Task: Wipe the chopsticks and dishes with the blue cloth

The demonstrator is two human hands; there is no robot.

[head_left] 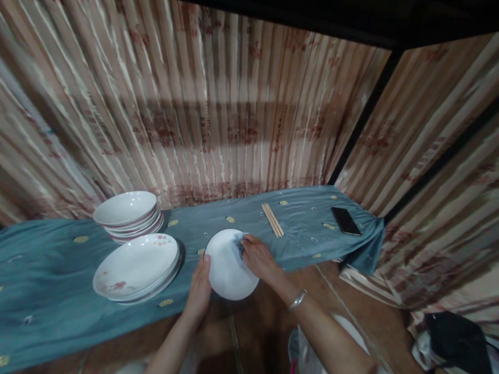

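A round white plate [230,274] is tilted toward me at the table's front edge. My left hand [200,285] grips its left rim, thumb on the upper face. My right hand [259,258] is closed over the plate's upper right part, pressing what looks like a small bluish cloth [238,241] to its surface. Left of the plate lies a stack of oval white plates [137,266] with red flower prints. Behind that stack stands a pile of white bowls [126,210] with reddish bands.
Wooden chopsticks [272,219] lie on the teal tablecloth [211,212], right of the plate. A black phone [345,221] rests near the table's right end. Patterned curtains [228,126] hang behind. A dark bag [457,343] is on the floor at lower right.
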